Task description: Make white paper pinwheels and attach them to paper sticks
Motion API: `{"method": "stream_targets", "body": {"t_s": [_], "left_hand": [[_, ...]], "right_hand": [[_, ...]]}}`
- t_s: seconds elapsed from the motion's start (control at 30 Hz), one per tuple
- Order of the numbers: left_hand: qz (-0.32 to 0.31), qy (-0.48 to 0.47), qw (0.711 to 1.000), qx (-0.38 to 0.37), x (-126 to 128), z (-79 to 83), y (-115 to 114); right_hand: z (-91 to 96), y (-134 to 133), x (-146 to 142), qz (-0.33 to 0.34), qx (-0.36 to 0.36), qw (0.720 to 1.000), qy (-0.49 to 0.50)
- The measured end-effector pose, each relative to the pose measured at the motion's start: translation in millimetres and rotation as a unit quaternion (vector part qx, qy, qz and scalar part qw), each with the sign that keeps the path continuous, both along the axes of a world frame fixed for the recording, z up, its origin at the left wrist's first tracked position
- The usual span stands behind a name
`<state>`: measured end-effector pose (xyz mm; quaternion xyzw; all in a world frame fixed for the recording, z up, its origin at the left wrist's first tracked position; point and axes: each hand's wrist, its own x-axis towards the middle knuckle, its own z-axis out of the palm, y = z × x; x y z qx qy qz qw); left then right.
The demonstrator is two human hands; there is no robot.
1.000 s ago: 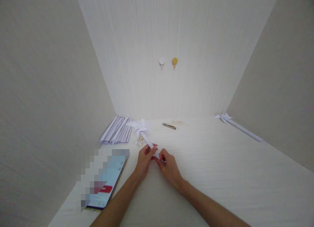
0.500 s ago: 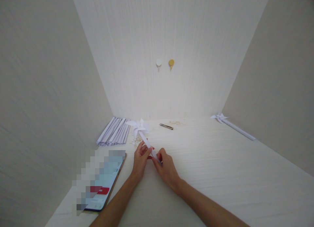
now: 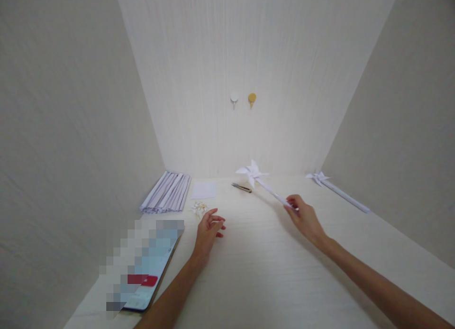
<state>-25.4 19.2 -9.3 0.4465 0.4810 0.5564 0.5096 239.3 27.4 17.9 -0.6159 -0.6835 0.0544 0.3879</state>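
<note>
A white paper pinwheel (image 3: 253,173) on a rolled-paper stick is in my right hand (image 3: 302,219), whose fingers pinch the stick's lower end. The pinwheel is tilted, its blades up and to the left, over the table beside the small thread snips (image 3: 241,187). My left hand (image 3: 209,232) holds nothing, its fingers loosely curled and apart. Just beyond it lies a little heap of small white and yellowish pieces (image 3: 199,208), too small to make out. Behind the heap is a stack of square white paper (image 3: 204,190).
Several rolled paper sticks (image 3: 167,191) lie side by side at the left wall. A phone (image 3: 152,272), partly blurred out, rests at the front left. Another paper pinwheel (image 3: 341,192) lies along the right wall. Two hooks, white (image 3: 234,97) and gold (image 3: 252,97), are on the back wall.
My right hand has carried the pinwheel to the right, away from the paper stack. The left hand has let go of the stick and stayed near the same spot.
</note>
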Motion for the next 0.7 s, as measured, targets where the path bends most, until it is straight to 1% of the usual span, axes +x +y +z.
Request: {"method": "stream_targets", "body": {"t_s": [0.07,0.13,0.2,0.27,0.4,0.63,0.7], "left_hand": [[-0.002,0.001,1.000,-0.002,1,-0.1,0],[-0.004,0.002,1.000,-0.003,1,0.0,0],[-0.006,0.005,1.000,-0.005,2,0.1,0],[-0.005,0.009,1.000,-0.007,2,0.2,1],[-0.003,0.013,1.000,-0.009,2,0.0,2],[-0.010,0.021,1.000,-0.016,2,1.4,2],[-0.012,0.023,1.000,-0.018,1,1.5,2]], "right_hand": [[1.6,6,44,-0.071,-0.004,0.997,-0.032],[0.3,12,81,-0.135,-0.018,0.989,-0.058],[-3.1,18,111,-0.197,-0.035,0.977,-0.076],[-7.5,22,131,-0.240,-0.061,0.965,-0.091],[-14.8,29,153,-0.273,-0.095,0.950,-0.117],[-22.5,40,165,-0.289,-0.130,0.938,-0.139],[-27.4,42,171,-0.296,-0.123,0.938,-0.133]]}}
